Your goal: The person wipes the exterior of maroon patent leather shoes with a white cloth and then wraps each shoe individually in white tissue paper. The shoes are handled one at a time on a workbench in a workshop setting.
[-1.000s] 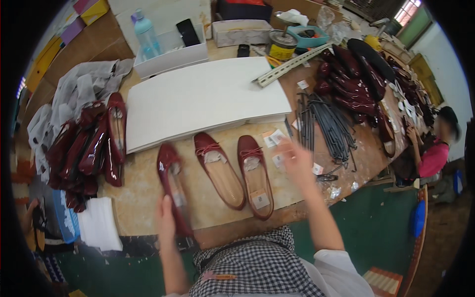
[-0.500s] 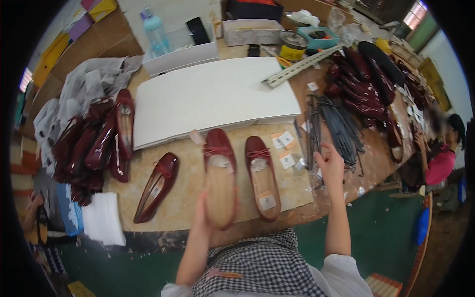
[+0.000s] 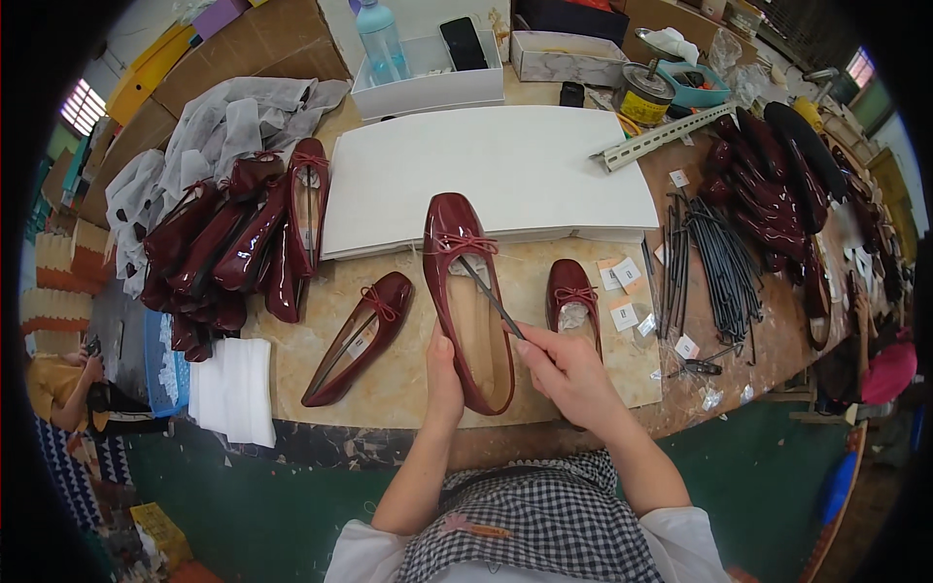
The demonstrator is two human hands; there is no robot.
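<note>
Burgundy shoe (image 3: 469,321) is held, right hand (image 3: 575,377) partly hiding neighbouring shoe (image 3: 570,279).

- The left grip (image 3: 444,389): its fingers, save the thumb, hidden behind the glossy dark-red patent flat shoe with a thin bow (image 3: 452,212)
- The slim dark-grey rod (image 3: 494,301): its near end covered by the right grip (image 3: 575,371); how far the other end reaches into the toe cannot be told
- The second dark-red patent flat, at the right (image 3: 570,279): heel and part of the insole hidden behind the right grip
- The small white-and-orange paper labels (image 3: 623,316): print too small to read
- The pale-blue translucent bottle (image 3: 382,47): top cut off by the upper edge
- The person in pink (image 3: 889,377): partly lost in the dark rim
</note>
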